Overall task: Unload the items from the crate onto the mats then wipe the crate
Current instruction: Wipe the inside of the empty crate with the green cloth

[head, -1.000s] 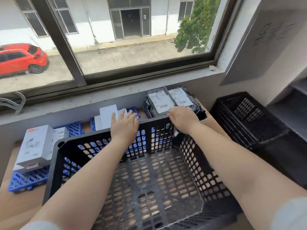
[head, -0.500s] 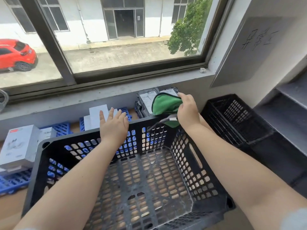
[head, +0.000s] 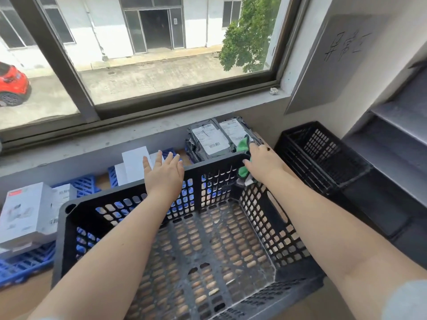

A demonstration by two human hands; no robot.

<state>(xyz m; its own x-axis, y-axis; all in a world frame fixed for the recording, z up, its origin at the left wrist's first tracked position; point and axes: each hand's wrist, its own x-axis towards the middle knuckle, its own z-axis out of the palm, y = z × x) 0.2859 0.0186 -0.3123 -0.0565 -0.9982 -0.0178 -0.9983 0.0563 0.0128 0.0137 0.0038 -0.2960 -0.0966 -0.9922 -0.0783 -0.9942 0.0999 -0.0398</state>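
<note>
Crate [head: 129, 218] empty, on the bench, long axis running left-right. Right hand [head: 263, 165] at far-right corner of the rim, grip closed around green cloth [head: 243, 144]; cloth drapes over that corner. Left hand [head: 165, 174] flat on far wall's rim, fingers straight, holding nothing. Likely wipe direction from the right grip: leftward along far wall. Unloaded boxes [head: 25, 213] and parcels [head: 209, 139] beyond, on blue mats [head: 23, 264].

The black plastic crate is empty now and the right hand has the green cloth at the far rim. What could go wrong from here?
1. The right hand presses the green cloth on the far rim of the black plastic crate, right beside the grey mailer bags; a wide wipe might drag them off.
2. The left hand lies flat on the rim without gripping, so the crate may slide.
3. The cloth might snag in the lattice holes.
</note>
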